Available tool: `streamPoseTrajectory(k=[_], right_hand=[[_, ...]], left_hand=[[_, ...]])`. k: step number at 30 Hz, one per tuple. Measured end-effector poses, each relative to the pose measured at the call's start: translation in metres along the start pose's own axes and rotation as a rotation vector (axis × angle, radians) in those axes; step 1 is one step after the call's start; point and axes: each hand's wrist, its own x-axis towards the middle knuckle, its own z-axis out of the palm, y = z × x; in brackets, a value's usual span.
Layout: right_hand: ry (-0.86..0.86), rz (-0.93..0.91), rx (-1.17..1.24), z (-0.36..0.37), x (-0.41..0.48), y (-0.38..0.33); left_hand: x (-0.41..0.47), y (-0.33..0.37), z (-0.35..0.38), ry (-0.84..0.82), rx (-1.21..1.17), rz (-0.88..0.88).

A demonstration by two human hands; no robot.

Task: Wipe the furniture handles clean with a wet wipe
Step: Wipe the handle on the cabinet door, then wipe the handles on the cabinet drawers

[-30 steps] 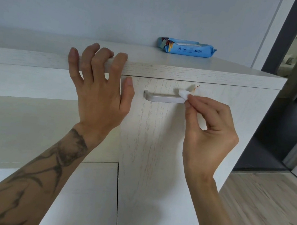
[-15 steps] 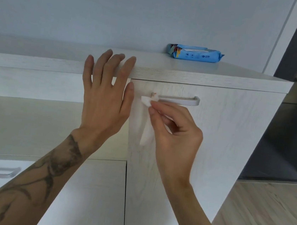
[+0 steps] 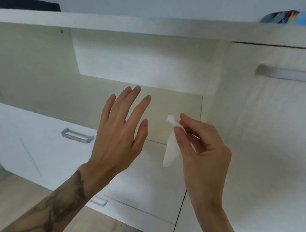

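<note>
Nearest, the left hand (image 3: 121, 131) hangs in the air with its fingers straight and spread, holding and touching nothing. Just beside it, the right hand (image 3: 201, 152) pinches the wet wipe (image 3: 170, 154) between thumb and forefinger near its upper end. The rest of the folded wipe dangles loose below. The wipe is in the air in front of the open shelf recess and touches no handle.

That thin pinch looks like the weak spot. Dragged along metal, the wipe may slip or roll, leaving bare fingertips to rub the handle instead. The loose tail could also snag on a handle's end.

Farther off, 3 handles show. The lowest handle (image 3: 100, 202) is half hidden behind the left forearm. The drawer handle (image 3: 77, 136) sits on the drawer front past the left hand. The door handle (image 3: 294, 74) is well apart at the upper right. The half-hidden one seems the easiest to skip. Farthest, the pack of wipes (image 3: 300, 18) lies on the cabinet top (image 3: 158, 26).
</note>
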Motion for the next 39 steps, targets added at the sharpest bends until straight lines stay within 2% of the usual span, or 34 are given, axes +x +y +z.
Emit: streamPoseTrajectory(k=[11, 17, 21, 25, 34, 39], right_hand=[[-0.209, -0.016, 0.056, 0.095, -0.026, 0.064], [-0.217, -0.002, -0.007, 0.155, -0.043, 0.081], [-0.160, -0.014, -0.165, 0.187, -0.059, 0.082], [-0.055, 0.027, -0.263, 0.215, -0.075, 0.076], [0.314, 0.124, -0.490, 0.259, -0.124, 0.056], [0.313, 0.123, -0.469, 0.272, -0.128, 0.061]], left_hand=[[-0.080, -0.137, -0.025, -0.121, 0.298, -0.150], [-0.096, -0.209, -0.029, -0.137, 0.332, -0.194], [-0.097, -0.258, -0.016, -0.155, 0.245, -0.160], [-0.094, -0.298, 0.006, -0.135, 0.096, -0.027], [-0.101, -0.349, 0.051, 0.006, -0.100, 0.162], [-0.104, -0.355, 0.060, 0.067, -0.166, 0.198]])
